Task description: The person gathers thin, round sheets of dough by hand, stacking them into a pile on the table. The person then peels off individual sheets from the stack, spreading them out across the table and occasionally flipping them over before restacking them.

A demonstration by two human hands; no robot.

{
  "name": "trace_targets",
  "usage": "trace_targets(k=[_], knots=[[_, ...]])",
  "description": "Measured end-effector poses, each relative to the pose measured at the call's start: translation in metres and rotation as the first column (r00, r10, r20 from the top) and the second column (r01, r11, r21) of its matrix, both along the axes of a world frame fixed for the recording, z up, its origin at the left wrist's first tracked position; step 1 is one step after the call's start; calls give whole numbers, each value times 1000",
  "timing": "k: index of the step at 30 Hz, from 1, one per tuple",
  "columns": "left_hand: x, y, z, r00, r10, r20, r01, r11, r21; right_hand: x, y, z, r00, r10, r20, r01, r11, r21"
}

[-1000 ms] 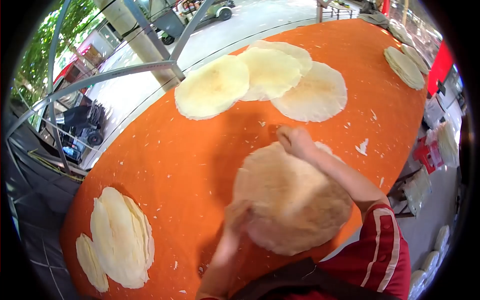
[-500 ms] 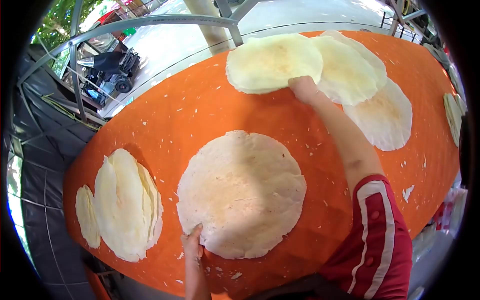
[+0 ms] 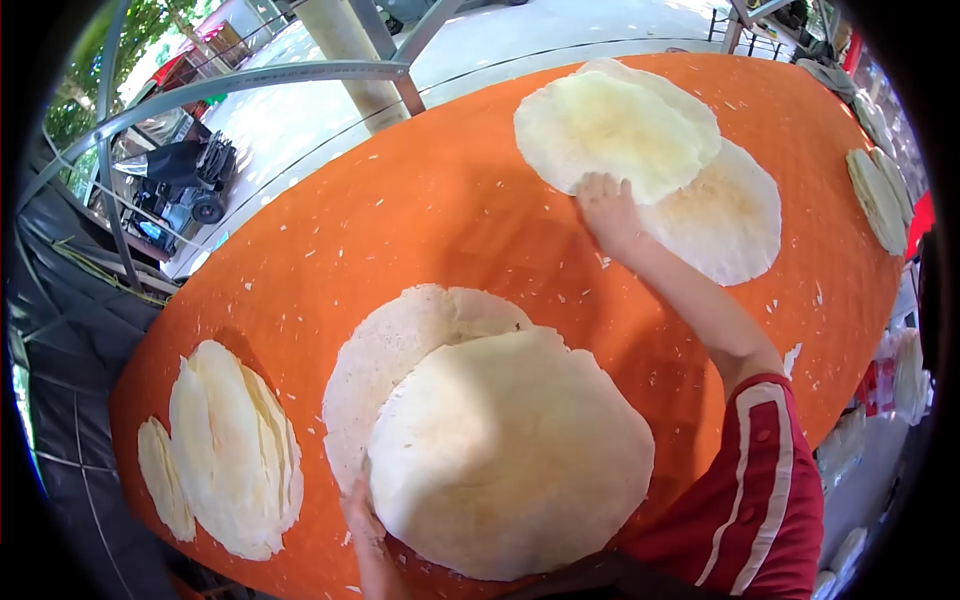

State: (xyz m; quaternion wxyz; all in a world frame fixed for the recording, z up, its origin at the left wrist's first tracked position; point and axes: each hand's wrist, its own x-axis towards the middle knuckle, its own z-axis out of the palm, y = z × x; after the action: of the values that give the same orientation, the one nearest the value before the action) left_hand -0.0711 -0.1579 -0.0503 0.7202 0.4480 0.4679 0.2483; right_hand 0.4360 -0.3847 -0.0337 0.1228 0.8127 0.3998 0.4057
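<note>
Two large thin flatbreads overlap at the front of the orange table [image 3: 420,220]. The upper flatbread [image 3: 520,450] lies over the right part of the lower flatbread [image 3: 365,360]. At their left edge is my left hand [image 3: 364,515], its fingers partly hidden by the bread rim. My right hand [image 3: 608,212], fingers apart and laid flat, touches the near edge of the far flatbreads [image 3: 610,130]. Another flatbread [image 3: 725,215] with a browned middle lies partly under those.
Folded flatbreads [image 3: 235,445] rest at the left, a smaller folded one [image 3: 163,480] beside them. More folded breads [image 3: 878,200] lie at the far right edge. A metal frame [image 3: 250,78] and a wheeled vehicle [image 3: 190,170] stand beyond the table.
A flatbread from the far group now lies on the front one. My right hand has opened and is back at the far group. The view has shifted slightly.
</note>
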Motion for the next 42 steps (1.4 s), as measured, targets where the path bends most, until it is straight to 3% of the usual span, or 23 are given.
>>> trace_targets(k=[2, 4, 5, 8, 9, 10, 11, 12, 17, 18, 19, 20, 21, 24, 27, 30, 32, 33, 34, 36, 38, 40, 42], knots=[[11, -9, 11, 993, -8, -120, 27, 987, 157, 45, -16, -14, 991, -53, -120, 54, 998, 7], [14, -10, 10, 995, 45, -83, -31, 986, 164, 66, -24, -12, 863, -149, -483, 148, 988, -40], [14, -12, 10, 995, 71, -68, -59, 985, 164, 69, -26, -3, 813, -77, -577, 104, 994, 15], [25, -21, 23, 994, 81, -77, -63, 976, 207, 28, 3, 57, 790, 21, -613, -26, 1000, 1], [25, -20, 22, 996, 61, -58, -49, 979, 197, 5, 9, 49, 647, 229, -727, -23, 959, 282], [22, -18, 19, 998, 43, -39, -35, 982, 187, -22, 1, 54, 397, 432, -810, -126, 900, 418], [21, -17, 17, 999, 28, -20, -24, 984, 177, -49, -7, 59, 44, 579, -814, -146, 810, 568], [23, -17, 17, 1000, 22, -21, -18, 983, 182, -76, -15, 64, -286, 616, -734, -97, 744, 662], [13, -11, 8, 999, -32, 7, 30, 982, 185, -82, -40, -21, -486, 755, -440, 400, 639, 657], [9, -6, 2, 1000, -13, 0, 13, 990, 142, -75, -41, 1, -183, 638, -748, 147, 770, 621], [5, 0, -6, 1000, 7, -5, -6, 995, 99, -69, -42, 23, 417, 287, -862, -55, 955, 291], [2, 1, -11, 1000, 29, -10, -29, 998, 50, -63, -43, 45, 760, 22, -650, 0, 999, 34], [8, -6, -2, 998, 55, -22, -54, 998, 32, -50, -55, 14, 926, -27, -376, 74, 991, 110], [23, -16, 18, 997, 71, -6, -71, 996, 45, 0, -86, -21, 913, 167, -373, -132, 984, 117], [6, -4, 1, 1000, 0, 24, -3, 990, 139, 24, -95, 16, 795, 79, -602, 35, 984, 176], [7, -6, 3, 1000, -24, -7, 25, 990, 139, 18, -114, 33, 712, -2, -702, 83, 993, 81], [16, -13, 19, 999, -51, 1, 50, 992, 112, -2, -130, -4, 887, -62, -458, 49, 998, -39], [18, -14, 24, 993, -115, -38, 118, 989, 90, -10, -135, -18, 917, -78, -391, 70, 997, -34], [14, -12, 31, 982, -169, -80, 175, 982, 70, -14, -136, -27, 942, -82, -327, 79, 997, -23], [1, -10, 37, 972, -209, -107, 214, 976, 30, 4, -133, -41, 865, -288, -410, 252, 958, -140], [-11, -6, 29, 971, -232, -58, 230, 973, -29, 0, -118, 13, 693, -317, -648, 246, 948, -200], [-21, -5, 27, 961, -276, -2, 274, 956, -105, -7, -98, 60, 719, -203, -665, 99, 977, -190], [-29, -7, 17, 937, -330, 116, 348, 912, -218, -64, -57, 116, 685, -145, -714, -6, 979, -205]])
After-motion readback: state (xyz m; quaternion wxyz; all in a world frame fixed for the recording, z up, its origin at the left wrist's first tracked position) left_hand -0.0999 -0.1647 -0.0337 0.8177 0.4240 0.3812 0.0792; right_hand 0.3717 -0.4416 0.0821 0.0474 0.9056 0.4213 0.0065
